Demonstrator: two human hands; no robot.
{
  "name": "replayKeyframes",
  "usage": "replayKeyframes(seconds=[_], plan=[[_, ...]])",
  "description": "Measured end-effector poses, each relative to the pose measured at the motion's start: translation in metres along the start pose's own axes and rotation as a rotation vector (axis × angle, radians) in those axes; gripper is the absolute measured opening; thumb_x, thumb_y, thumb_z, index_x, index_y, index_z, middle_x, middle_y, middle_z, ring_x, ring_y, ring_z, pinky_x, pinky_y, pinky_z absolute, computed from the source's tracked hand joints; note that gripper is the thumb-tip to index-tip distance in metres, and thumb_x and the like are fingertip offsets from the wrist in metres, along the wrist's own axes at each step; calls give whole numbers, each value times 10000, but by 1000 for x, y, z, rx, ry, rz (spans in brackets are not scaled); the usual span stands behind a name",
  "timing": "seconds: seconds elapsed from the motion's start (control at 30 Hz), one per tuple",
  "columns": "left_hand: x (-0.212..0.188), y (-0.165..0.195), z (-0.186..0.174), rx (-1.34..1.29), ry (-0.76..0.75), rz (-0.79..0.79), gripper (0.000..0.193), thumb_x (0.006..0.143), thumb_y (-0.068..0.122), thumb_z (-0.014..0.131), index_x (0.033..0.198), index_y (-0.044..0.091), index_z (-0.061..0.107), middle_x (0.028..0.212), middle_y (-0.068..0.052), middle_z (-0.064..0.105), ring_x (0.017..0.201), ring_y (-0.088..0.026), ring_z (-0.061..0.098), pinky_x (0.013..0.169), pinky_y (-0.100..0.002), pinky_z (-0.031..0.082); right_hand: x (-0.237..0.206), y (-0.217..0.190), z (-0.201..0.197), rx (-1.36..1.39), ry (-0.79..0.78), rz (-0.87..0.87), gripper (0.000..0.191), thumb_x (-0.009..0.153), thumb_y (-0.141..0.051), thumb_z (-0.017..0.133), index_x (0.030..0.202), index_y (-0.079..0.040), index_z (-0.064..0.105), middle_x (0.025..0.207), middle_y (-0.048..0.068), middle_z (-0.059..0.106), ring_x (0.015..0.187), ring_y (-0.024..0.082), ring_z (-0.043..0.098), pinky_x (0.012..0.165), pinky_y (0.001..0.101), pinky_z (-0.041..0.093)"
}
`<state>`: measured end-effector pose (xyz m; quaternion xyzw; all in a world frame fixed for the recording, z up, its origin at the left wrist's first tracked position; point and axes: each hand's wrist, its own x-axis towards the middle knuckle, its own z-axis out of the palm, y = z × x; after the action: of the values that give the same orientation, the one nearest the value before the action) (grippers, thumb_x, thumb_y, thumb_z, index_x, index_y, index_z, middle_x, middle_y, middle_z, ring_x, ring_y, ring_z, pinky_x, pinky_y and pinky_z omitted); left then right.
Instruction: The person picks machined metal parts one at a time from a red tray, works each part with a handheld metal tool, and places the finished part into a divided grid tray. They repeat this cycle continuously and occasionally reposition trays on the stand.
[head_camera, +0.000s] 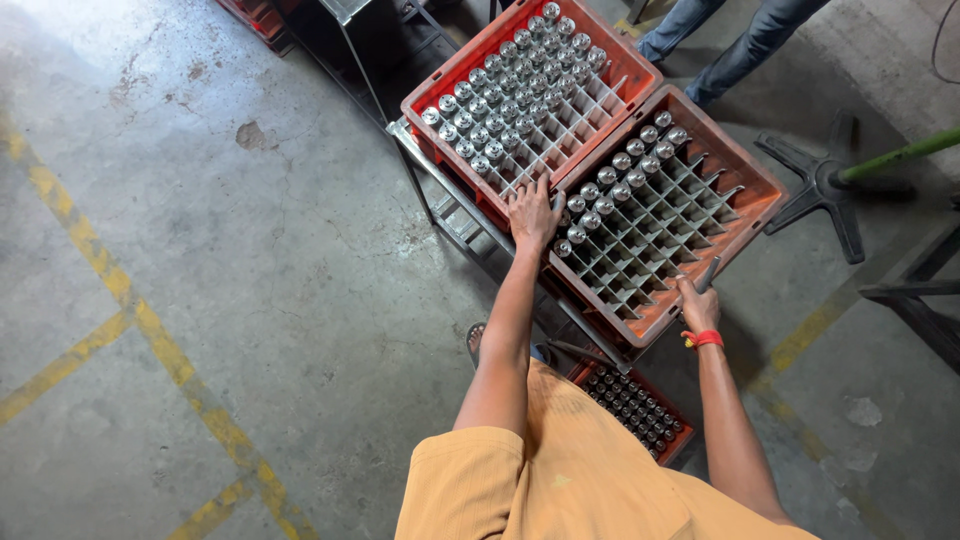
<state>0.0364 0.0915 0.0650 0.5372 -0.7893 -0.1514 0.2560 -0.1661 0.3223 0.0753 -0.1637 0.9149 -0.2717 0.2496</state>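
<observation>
Two orange crates with grey divider grids sit on a metal stand. The far crate (447, 72) is mostly filled with shiny metal cylinders (510, 90). The near crate (740, 160) holds cylinders (620, 175) only along its left side. My left hand (532, 215) rests on the rims where the two crates meet, fingers around a cylinder at the near crate's corner. My right hand (698, 305), with a red wristband, grips a metal cylinder (708, 273) at the near crate's front rim.
A third crate (668, 455) of dark parts lies on the floor below the stand. Another person's legs (730, 45) stand beyond the crates. A black star-shaped base (815, 185) with a green pole is at right. Yellow lines cross the concrete floor.
</observation>
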Motion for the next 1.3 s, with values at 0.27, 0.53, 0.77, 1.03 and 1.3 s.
replayKeyframes(seconds=[0.27,0.53,0.77,1.03,1.3], plan=[[-1,-1,2,-4,-7,-3,540,930,469,643,1319,94,630,1041,-149,720,1003,-323,676,920,-471,490,2,2,1,15,13,-8,650,841,-583,695,1011,42,738,911,215,738,884,366,717,816,445,517],[-2,-3,6,-8,-15,-4,544,931,463,646,1329,94,626,1045,-146,719,1010,-323,675,911,-465,490,5,9,2,22,19,-24,660,850,-580,700,1042,51,731,955,223,740,921,366,717,840,446,521],[-2,-4,10,4,-7,-8,539,929,469,634,1323,101,632,1084,-148,721,1080,-341,661,949,-481,477,2,5,0,15,29,-26,684,846,-581,707,1073,64,721,983,240,737,950,380,709,867,453,517],[0,3,6,-103,59,-5,500,988,478,581,1283,86,677,1203,-177,711,1163,-365,645,1019,-482,490,-2,-13,-3,67,56,-92,669,850,-630,729,697,8,600,666,169,662,647,327,692,620,491,515],[8,1,7,-23,-1,2,529,921,453,644,1313,98,628,1108,-168,714,1106,-353,648,973,-493,469,-15,-30,-11,41,18,-44,621,816,-614,664,739,0,720,663,178,705,684,326,722,685,476,522]])
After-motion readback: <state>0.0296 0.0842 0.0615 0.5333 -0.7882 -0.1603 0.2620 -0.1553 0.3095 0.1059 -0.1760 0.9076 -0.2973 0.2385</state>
